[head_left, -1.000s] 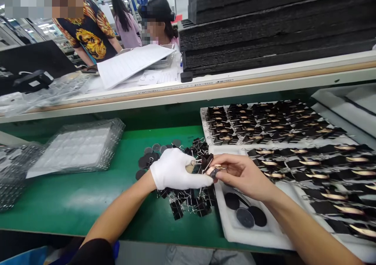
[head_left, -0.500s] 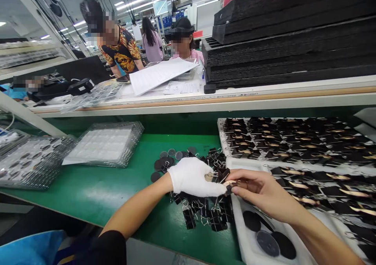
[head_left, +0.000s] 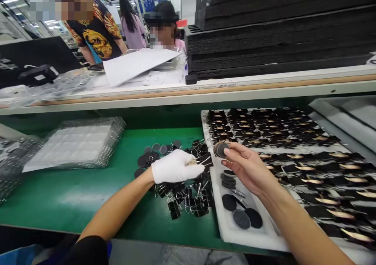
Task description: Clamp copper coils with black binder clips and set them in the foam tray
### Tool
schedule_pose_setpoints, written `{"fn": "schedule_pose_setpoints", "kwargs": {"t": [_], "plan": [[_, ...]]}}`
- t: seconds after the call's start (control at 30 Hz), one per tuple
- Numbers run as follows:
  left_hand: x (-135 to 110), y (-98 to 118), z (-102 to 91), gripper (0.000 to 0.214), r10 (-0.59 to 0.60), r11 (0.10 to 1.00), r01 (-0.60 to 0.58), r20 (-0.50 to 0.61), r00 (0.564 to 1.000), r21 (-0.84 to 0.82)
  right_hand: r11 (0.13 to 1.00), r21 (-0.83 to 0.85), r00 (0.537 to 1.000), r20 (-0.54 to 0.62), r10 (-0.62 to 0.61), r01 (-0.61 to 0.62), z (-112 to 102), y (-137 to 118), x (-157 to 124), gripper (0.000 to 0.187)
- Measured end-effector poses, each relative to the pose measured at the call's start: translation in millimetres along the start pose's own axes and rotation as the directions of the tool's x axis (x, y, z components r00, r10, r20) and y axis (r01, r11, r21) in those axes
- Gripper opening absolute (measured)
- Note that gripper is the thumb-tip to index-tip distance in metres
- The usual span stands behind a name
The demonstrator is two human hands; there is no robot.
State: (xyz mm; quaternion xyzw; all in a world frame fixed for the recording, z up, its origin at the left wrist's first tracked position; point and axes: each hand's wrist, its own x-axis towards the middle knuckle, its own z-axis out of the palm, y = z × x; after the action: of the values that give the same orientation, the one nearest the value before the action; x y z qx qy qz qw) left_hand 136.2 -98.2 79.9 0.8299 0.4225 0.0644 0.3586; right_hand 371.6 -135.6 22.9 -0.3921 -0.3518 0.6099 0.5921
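Observation:
My left hand [head_left: 176, 167], in a white glove, is closed on a black binder clip [head_left: 206, 161] with wire handles, just left of the tray edge. My bare right hand [head_left: 246, 165] pinches a short stack of round discs [head_left: 221, 150], dark grey on the near face, above the white foam tray [head_left: 221, 218]. Under and around my glove lies a heap of binder clips [head_left: 188, 200] on the green bench. Loose dark discs [head_left: 143, 160] lie behind and left of the glove. More black discs [head_left: 253, 218] sit in the tray's near compartment.
Clipped black pieces with gold edges [head_left: 335, 186] fill rows in the white trays at right. Clear plastic trays [head_left: 114, 139] stand at left. A raised shelf edge [head_left: 164, 100] crosses behind, bearing black foam blocks [head_left: 249, 45] and papers [head_left: 138, 65]. People are beyond it.
My hands have moved apart. The binder clip has come away from the discs, staying in my left hand, while my right hand holds the discs farther back over the tray. The camera view has shifted right.

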Motion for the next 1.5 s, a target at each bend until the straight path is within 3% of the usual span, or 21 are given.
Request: {"fn": "schedule_pose_setpoints", "kwargs": {"t": [0.17,0.4,0.57,0.73,0.77,0.83,0.9,0.97,1.1,1.23,1.33,1.5], "plan": [[4.1,0.1,7.5,0.048,-0.008,0.991,0.017,0.072,0.997,-0.132,1.0,-0.017,0.998,-0.062,0.002,-0.003,-1.4,-1.9,0.6,0.035],[6.7,-2.4,12.8,0.047,0.018,0.991,-0.005,0.102,0.995,-0.132,0.993,-0.117,0.999,0.027,-0.017,0.02,-1.4,-4.2,-2.4,0.037],[10.0,-2.8,16.0,0.05,0.041,0.989,-0.024,0.108,0.993,-0.148,0.994,-0.106,1.0,0.021,0.001,0.001,1.6,-2.4,-1.8,0.042],[8.2,1.6,1.0,0.051,0.044,0.988,-0.02,0.151,0.988,-0.154,0.997,-0.081,1.0,-0.002,-0.001,0.001,3.6,-0.3,-2.5,0.038],[7.7,0.2,-5.8,0.053,0.051,0.985,-0.028,0.129,0.99,-0.171,0.999,-0.053,1.0,-0.003,-0.005,0.005,3.9,-0.9,-3.1,0.036],[7.4,-6.2,-20.8,0.056,0.033,0.984,-0.039,-0.039,0.999,-0.171,0.999,0.048,0.999,-0.029,-0.016,0.018,4.3,-3.4,-4.2,0.031],[8.6,-15.7,-33.7,0.055,-0.016,0.998,-0.001,-0.28,0.96,-0.061,0.984,0.18,0.997,-0.083,0.009,0.007,4.5,-6.6,-4.9,0.03],[10.9,-25.3,-40.6,0.053,-0.032,0.984,0.098,-0.391,0.92,0.149,0.952,0.302,0.992,-0.095,0.078,-0.046,4.5,-8.9,-4.8,0.029],[17.3,-36.9,-37.2,0.048,-0.047,0.836,0.211,-0.316,0.947,0.507,0.904,0.402,0.983,-0.044,0.179,-0.146,6.5,-8.6,-3.9,0.025],[20.5,-42.6,-33.4,0.055,-0.136,0.717,0.278,-0.262,0.955,0.639,0.894,0.409,0.973,-0.05,0.224,-0.184,10.6,-7.4,-5.0,0.029],[19.9,-46.2,-37.2,0.057,-0.218,0.765,0.265,-0.152,0.964,0.586,0.902,0.387,0.97,-0.06,0.234,-0.193,12.9,-7.9,-7.4,0.034],[19.6,-49.1,-41.8,0.047,-0.201,0.815,0.235,-0.122,0.972,0.53,0.925,0.313,0.963,-0.09,0.255,-0.215,14.1,-6.8,-9.0,0.04]]}}
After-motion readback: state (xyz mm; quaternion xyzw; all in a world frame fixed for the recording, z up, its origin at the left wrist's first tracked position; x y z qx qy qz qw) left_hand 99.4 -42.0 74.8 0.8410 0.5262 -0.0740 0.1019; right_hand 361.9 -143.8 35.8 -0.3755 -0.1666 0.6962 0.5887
